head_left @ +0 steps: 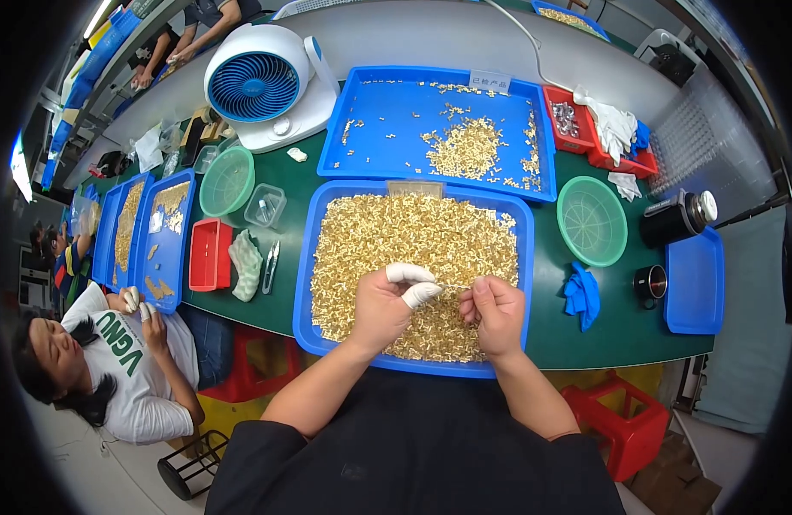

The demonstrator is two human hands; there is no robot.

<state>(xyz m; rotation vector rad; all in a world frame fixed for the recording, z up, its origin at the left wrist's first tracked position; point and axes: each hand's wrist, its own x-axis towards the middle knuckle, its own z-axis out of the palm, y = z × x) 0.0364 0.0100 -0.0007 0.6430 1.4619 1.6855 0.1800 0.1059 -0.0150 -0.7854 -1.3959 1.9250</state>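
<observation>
Over a blue tray heaped with small gold-coloured metal parts, both my hands meet at the fingertips. White finger cots cover the thumb and index finger of my left hand, which is closed in a pinch. My right hand is bare, its thumb pressed to curled fingers. A thin gold-coloured piece spans the gap between the two pinches; its exact kind is too small to make out. Behind lies a larger blue tray with a smaller pile of similar parts.
A white fan stands at the back left. Green baskets flank the trays. Tweezers and a red tray lie left; a blue glove, mug and black flask are right. A co-worker sits at left.
</observation>
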